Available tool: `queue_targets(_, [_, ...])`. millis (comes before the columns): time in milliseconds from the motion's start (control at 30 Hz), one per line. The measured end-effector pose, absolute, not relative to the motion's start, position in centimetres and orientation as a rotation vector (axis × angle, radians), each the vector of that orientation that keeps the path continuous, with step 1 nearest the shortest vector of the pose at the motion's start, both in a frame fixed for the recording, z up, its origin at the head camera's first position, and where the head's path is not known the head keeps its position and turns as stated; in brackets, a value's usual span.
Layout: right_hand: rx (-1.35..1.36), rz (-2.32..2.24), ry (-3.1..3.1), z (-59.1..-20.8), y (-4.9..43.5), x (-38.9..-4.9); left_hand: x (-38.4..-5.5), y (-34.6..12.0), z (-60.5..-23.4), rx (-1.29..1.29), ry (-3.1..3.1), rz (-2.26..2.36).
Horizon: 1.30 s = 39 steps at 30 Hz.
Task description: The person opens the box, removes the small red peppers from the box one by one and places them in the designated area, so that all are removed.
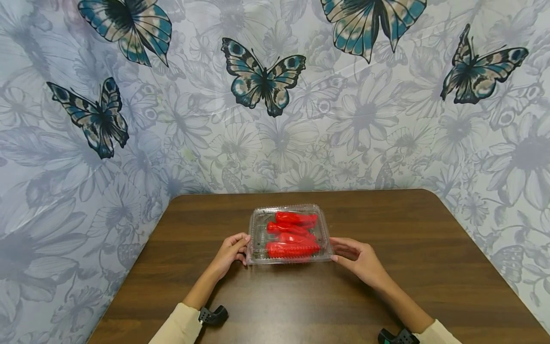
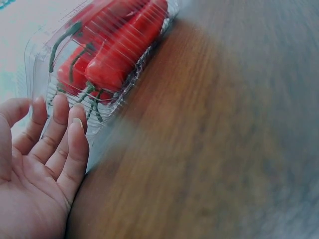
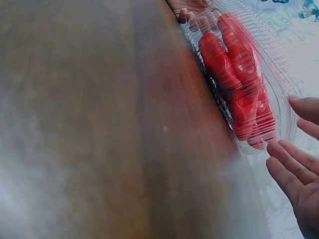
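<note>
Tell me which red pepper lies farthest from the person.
The red pepper highest in the head view; the other peppers all lie nearer.

No text, label, brand, number or sign can be read in any of the three views.
</note>
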State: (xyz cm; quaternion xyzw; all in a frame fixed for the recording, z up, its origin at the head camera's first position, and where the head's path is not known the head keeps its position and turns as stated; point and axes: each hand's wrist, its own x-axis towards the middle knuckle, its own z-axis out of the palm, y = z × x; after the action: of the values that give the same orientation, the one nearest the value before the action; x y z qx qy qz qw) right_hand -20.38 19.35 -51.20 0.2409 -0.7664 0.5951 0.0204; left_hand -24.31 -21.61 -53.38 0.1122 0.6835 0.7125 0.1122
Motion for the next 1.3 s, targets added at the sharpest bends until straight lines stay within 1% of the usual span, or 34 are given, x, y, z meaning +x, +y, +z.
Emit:
queue_targets(667, [0.779, 1.319, -2.386, -50.4, 18.9, -20.4, -24.4, -21.6, -53.3, 0.301, 1.999, 2.106])
queue_targets(1300, [0.915, 1.184, -2.217, -50.3, 18.5, -21.5, -24.4, -21.5, -53.4, 0.335, 1.998, 2.105])
